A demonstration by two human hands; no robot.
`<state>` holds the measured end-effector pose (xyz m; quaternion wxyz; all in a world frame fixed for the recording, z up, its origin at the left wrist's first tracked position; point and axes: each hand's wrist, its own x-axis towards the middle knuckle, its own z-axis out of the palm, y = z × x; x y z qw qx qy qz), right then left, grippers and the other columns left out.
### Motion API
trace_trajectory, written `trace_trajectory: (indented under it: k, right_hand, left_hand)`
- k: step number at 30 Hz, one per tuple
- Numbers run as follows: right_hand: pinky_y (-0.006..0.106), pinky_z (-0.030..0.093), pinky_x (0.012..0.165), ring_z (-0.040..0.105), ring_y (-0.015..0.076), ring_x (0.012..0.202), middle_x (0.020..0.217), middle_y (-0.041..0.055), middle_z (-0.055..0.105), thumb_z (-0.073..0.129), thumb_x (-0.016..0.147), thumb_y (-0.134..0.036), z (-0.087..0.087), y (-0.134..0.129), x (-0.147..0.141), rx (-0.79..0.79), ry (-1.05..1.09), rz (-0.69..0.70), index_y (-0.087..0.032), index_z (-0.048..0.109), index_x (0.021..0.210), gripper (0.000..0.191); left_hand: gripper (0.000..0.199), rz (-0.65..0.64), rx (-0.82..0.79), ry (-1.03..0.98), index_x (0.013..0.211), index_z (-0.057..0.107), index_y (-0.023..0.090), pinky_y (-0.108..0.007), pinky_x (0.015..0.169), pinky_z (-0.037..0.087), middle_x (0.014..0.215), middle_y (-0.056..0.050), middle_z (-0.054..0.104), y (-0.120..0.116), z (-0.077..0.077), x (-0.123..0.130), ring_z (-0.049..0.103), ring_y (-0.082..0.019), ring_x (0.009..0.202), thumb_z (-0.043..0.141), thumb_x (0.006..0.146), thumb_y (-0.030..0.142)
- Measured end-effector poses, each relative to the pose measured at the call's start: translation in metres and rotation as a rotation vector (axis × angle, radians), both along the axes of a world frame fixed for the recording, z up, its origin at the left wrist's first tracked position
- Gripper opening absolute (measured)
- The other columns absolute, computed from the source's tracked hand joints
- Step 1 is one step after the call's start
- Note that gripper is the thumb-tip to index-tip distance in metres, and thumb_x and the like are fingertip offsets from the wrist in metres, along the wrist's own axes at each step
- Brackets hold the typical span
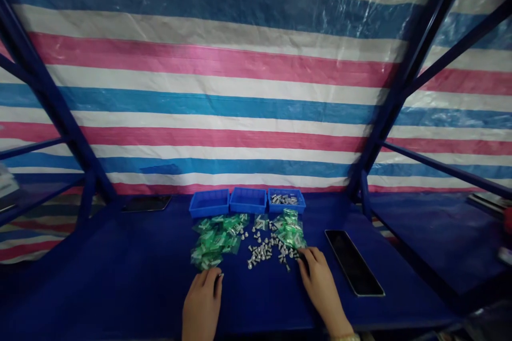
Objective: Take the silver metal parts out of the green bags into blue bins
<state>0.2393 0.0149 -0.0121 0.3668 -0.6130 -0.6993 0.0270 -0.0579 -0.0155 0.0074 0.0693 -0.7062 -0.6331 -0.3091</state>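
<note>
My left hand (202, 298) is closed just in front of a heap of green-printed clear plastic packets (218, 237). A tiny light bit shows at its thumb and fingertips, too small to name. My right hand (320, 279) reaches the right edge of a loose pile of silvery screws (262, 251). Its thumb and forefinger are bent close together there, and what they hold, if anything, is hidden. Just beyond those fingertips lies a second heap of green packets (290, 229). A single clear packet (261, 222) rests between the two heaps.
Three blue trays stand in a row at the back: a left tray (208, 212), a middle tray (248, 208) and a right tray (288, 209) with metal parts inside. A phone (354, 264) lies at right, another dark flat device (146, 203) back left. Blue frame posts (384, 112) flank the table.
</note>
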Motion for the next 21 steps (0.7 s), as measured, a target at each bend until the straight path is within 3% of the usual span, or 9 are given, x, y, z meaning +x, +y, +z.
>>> trace_trajectory:
  k: [10, 16, 21]
  right_hand:
    - [0.044, 0.05, 0.092, 0.057, 0.0272, 0.109, 0.116, 0.0116, 0.057, 0.04, 0.094, -0.021, 0.007, -0.009, -0.028, -0.018, 0.131, 0.128, -0.023, 0.056, 0.117, 0.029]
    - [0.043, 0.05, 0.094, 0.058, 0.026, 0.109, 0.115, 0.0108, 0.058, 0.038, 0.095, -0.021, 0.015, -0.008, -0.03, -0.016, 0.201, 0.2, -0.024, 0.057, 0.118, 0.03]
    - [0.045, 0.047, 0.097, 0.056, 0.0266, 0.112, 0.114, 0.0118, 0.059, 0.037, 0.096, -0.023, 0.022, 0.004, -0.037, 0.057, 0.186, 0.165, -0.022, 0.057, 0.118, 0.029]
  left_hand:
    - [0.027, -0.143, -0.068, -0.068, 0.092, 0.065, 0.021, -0.038, 0.069, 0.056, 0.085, -0.006, 0.07, 0.016, 0.005, 0.053, 0.068, -0.025, 0.081, 0.039, 0.09, 0.015]
    - [0.024, -0.181, -0.059, -0.125, 0.099, 0.064, 0.021, -0.037, 0.07, 0.057, 0.088, -0.006, 0.07, 0.032, 0.007, 0.056, 0.069, -0.024, 0.081, 0.043, 0.088, 0.014]
    - [0.028, -0.228, 0.048, -0.118, 0.115, 0.058, 0.019, -0.044, 0.092, 0.051, 0.112, -0.011, 0.066, 0.062, 0.015, 0.06, 0.061, -0.027, 0.109, 0.049, 0.09, 0.025]
